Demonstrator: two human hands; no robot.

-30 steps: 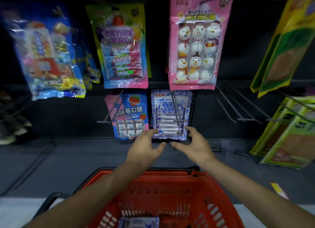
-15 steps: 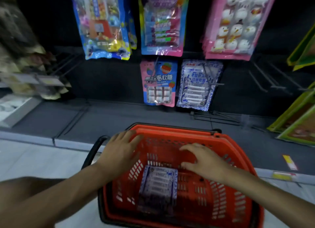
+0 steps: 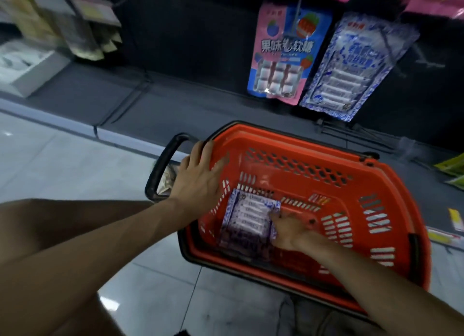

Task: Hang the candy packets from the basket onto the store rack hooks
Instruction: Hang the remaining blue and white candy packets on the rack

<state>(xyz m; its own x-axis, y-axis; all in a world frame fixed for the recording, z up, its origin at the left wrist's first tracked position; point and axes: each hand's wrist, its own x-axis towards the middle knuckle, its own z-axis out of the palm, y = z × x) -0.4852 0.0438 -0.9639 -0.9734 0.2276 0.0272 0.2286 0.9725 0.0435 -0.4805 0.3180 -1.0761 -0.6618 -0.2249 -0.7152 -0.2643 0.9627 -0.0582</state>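
Packet (image 3: 247, 219) lies flat on the basket (image 3: 296, 142) floor. The right hand (image 3: 291, 229) touches its 3 o'clock edge with the fingers, thumb apart; blur hides any grip. The left hand (image 3: 200, 177), fingers spread, rests on the rim at 9 o'clock, beside the black handle (image 3: 162, 161). At 12 o'clock hang a pink pack (image 3: 281, 54) and a blue pack (image 3: 351, 67).

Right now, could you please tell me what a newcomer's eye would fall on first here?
The bright orange basket in the lower middle stands out first. Inside it lies a blue-and-white candy packet, with the right hand touching its right edge and the left hand spread at the basket's left rim. Above, a matching hung packet shows on the dark rack beside a pink-and-blue packet.
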